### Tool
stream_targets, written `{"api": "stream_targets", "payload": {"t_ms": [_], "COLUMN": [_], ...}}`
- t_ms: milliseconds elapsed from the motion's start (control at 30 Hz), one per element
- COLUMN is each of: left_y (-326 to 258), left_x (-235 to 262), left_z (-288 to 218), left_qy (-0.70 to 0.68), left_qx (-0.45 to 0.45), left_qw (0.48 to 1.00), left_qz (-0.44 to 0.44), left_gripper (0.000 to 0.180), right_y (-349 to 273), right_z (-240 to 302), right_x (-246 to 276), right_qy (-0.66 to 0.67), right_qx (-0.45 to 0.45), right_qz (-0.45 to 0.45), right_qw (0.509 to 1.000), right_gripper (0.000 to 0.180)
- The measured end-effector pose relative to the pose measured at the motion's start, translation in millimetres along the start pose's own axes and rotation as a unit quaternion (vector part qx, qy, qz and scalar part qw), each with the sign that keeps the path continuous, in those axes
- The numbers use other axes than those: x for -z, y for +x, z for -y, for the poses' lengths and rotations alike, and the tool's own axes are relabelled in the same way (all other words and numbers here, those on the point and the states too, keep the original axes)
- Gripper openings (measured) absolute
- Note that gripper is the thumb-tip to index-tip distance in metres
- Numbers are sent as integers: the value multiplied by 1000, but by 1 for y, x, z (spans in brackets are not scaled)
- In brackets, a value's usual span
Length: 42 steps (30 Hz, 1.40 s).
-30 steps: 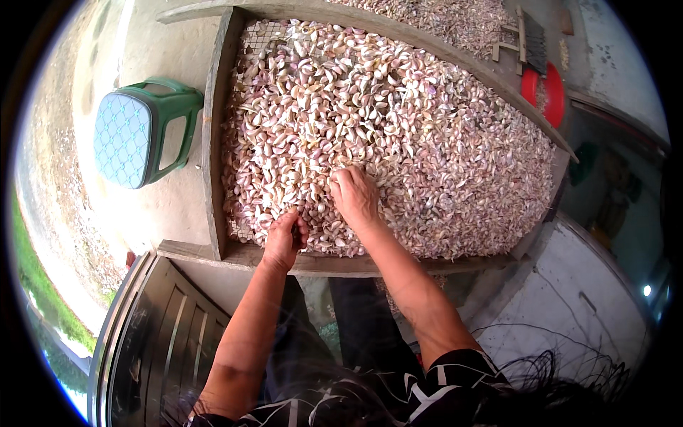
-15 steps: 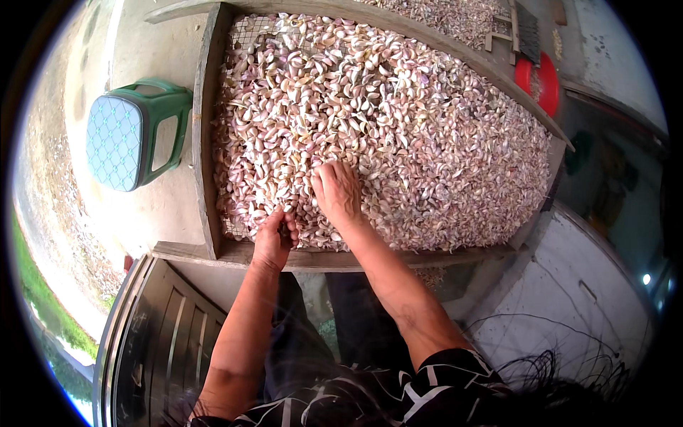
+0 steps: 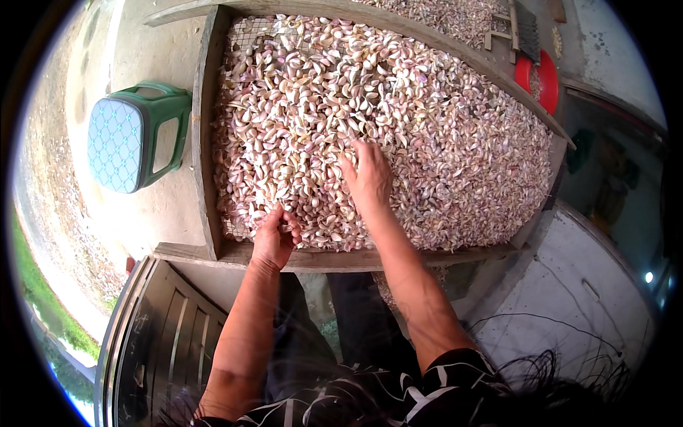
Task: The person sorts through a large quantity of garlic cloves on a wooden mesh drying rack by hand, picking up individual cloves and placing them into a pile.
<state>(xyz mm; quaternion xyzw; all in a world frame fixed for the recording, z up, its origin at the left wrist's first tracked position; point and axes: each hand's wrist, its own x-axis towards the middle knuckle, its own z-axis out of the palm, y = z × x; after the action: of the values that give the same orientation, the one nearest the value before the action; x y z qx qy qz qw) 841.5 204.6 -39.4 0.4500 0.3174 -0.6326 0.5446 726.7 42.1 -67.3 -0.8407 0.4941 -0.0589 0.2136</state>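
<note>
Cloves [image 3: 427, 135] fill the wooden tray [image 3: 206, 142] on its wire mesh, a loose pink-white heap right under our hands. Our left hand [image 3: 274, 238] is curled near the front rail, fingers pinched on what seems a clove or two; our right hand [image 3: 366, 174] lies flat and spread on the heap, holding nothing. We judge them light, hard, papery-skinned, prone to roll: best pinched singly or scooped.
</note>
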Motion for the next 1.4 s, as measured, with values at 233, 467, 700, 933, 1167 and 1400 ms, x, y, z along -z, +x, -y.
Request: {"api": "stream_targets", "payload": {"t_ms": [233,467,700,933,1167,1400], "left_y": [2,-1,-6,-3,-1,-1], "left_x": [-15,-8,10,15,4,4], "left_z": [5,20,24,24,24,19], "left_qy": [35,63,101,107,115,91], "left_qx": [-8,3,35,46,19,6], "left_qw": [999,998,994,993,993,996], "left_qz": [-3,-5,-22,-18,-14,-8], "left_gripper": [28,29,30,28,29,27], "right_y": [19,-40,-51,-1,15,-18], "right_z": [-25,-25,-27,-9,4,-36], "right_x": [-1,17,27,2,-21,15], "right_qy": [8,163,152,36,13,370], "right_qx": [2,-94,-39,123,120,-210], "right_qz": [49,148,183,48,20,128], "right_qw": [999,971,971,991,992,896], "right_gripper": [16,15,13,10,2,5]}}
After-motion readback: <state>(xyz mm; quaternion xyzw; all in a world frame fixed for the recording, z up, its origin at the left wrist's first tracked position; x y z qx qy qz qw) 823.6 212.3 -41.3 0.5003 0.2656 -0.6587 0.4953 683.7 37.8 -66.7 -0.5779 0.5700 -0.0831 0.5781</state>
